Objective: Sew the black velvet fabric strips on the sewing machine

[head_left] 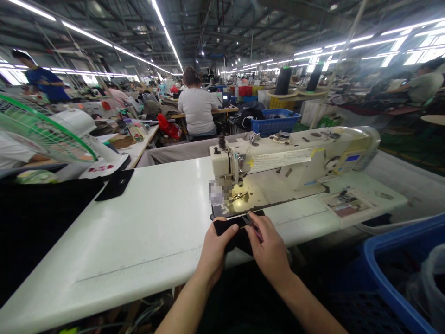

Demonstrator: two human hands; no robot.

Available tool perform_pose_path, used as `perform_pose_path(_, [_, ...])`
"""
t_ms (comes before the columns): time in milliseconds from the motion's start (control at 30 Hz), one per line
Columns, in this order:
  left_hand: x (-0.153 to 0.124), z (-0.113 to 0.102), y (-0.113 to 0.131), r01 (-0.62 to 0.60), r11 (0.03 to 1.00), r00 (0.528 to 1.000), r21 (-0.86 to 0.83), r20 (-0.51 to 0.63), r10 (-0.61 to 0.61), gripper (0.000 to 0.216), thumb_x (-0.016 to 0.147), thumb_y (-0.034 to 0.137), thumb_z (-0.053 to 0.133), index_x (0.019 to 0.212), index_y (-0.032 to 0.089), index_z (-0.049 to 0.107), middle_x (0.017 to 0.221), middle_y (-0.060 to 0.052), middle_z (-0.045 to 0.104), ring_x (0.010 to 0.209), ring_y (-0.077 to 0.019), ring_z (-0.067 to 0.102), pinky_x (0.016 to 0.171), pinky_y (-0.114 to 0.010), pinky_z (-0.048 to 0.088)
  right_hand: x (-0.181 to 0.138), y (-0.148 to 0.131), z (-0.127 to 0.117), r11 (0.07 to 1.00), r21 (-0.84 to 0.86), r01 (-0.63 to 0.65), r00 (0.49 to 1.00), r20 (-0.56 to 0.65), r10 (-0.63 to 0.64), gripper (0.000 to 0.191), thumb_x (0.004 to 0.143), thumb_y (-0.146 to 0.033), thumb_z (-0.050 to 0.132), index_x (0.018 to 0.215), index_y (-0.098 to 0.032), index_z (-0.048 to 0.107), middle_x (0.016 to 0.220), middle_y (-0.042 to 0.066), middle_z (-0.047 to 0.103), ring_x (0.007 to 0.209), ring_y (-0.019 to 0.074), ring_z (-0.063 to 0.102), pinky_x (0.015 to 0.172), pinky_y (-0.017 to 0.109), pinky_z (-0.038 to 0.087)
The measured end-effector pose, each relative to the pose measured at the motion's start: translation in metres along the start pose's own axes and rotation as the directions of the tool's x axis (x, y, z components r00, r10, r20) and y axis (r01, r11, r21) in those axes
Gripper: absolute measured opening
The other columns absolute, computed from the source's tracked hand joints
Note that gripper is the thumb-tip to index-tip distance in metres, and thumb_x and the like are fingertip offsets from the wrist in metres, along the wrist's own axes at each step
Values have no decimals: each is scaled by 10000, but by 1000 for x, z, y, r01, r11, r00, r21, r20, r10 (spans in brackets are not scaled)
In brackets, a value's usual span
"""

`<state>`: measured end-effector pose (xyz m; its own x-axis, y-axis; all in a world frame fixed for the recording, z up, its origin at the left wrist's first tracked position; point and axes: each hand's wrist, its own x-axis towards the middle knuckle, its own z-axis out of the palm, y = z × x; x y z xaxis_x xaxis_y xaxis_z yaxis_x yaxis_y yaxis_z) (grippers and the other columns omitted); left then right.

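My left hand (214, 250) is closed on a small black fabric piece (232, 230) at the near edge of the white table (146, 232), thumb on top. My right hand (269, 248) is closed around a small tool with a pink-red handle, probably thread snips (253, 226), its tip touching the fabric. Both hands sit just in front of the cream sewing machine (288, 160), below its lit needle area (239, 192).
A green-rimmed fan (41, 132) stands at the left, beside black fabric (114, 184). A blue basket (392, 273) sits at the lower right. A small tray (347, 204) lies right of the machine. A seated person in white (197, 109) works behind; other workers are farther off.
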<state>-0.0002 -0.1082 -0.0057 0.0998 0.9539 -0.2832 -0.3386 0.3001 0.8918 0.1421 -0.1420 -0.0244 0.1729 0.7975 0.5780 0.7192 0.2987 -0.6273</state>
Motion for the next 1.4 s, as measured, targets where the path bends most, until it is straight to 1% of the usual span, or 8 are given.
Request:
perform_pose_path(100, [-1,2,1,2,1000,1000,-9,-2,-2,470,608,352,886,917,184,574,776,13,666,705,-145,606,681,-248,459,0,0,0,1000,-11,25,999,-25,-25,304,1009,-247,467,1276,-171,592,1019,100,685,941,204,673,818,328,565])
perform_pose_path(233, [-3,4,3,5,1000,1000,7,16,-5,458,615,369,880,971,152,692,843,-43,721,771,-177,642,756,-277,480,2,1,-2,997,-36,72,997,-9,-73,295,1021,-212,434,1243,-176,625,1041,103,701,964,200,687,848,320,560])
perform_pose_path(400, [-4,7,2,23,1000,1000,-15,18,-23,409,653,401,858,956,145,757,931,-81,760,814,-197,666,787,-282,484,4,-2,-7,997,-42,58,998,-19,-59,300,1007,-230,470,1258,-174,624,1029,101,703,946,201,692,826,311,564])
perform_pose_path(567, [-4,8,1,39,999,999,-17,22,-39,412,675,418,850,971,143,771,1019,-97,764,836,-198,675,788,-274,489,3,-6,-9,993,-89,80,997,21,-79,311,991,-232,488,1255,-152,632,1036,107,702,948,211,693,816,312,562])
perform_pose_path(733, [-4,8,1,31,1000,999,-5,32,-31,431,689,428,842,996,135,768,1050,-108,760,852,-203,678,798,-278,494,2,-6,-9,991,-104,84,996,23,-82,315,988,-233,482,1252,-156,637,1036,110,706,949,209,696,819,305,562])
perform_pose_path(1033, [-4,7,-1,38,999,999,12,30,-39,453,678,436,848,1000,130,762,977,-108,763,844,-220,683,784,-298,510,2,-4,-8,997,-52,54,999,7,-53,321,1001,-247,472,1275,-167,620,1027,108,695,944,207,694,825,314,564])
perform_pose_path(1200, [-6,10,0,50,999,999,-10,13,-50,449,670,429,853,994,133,758,905,-88,762,828,-211,678,763,-279,506,2,-5,-11,997,-54,61,998,38,-59,312,990,-257,491,1255,-175,634,1028,109,698,942,210,691,828,317,564])
perform_pose_path(1400, [-5,10,0,50,999,999,-19,14,-49,479,668,446,850,1008,123,752,921,-96,757,825,-213,671,770,-295,505,1,-7,-11,998,-56,34,999,35,-32,311,991,-252,487,1248,-152,632,1032,113,693,950,214,687,853,328,560])
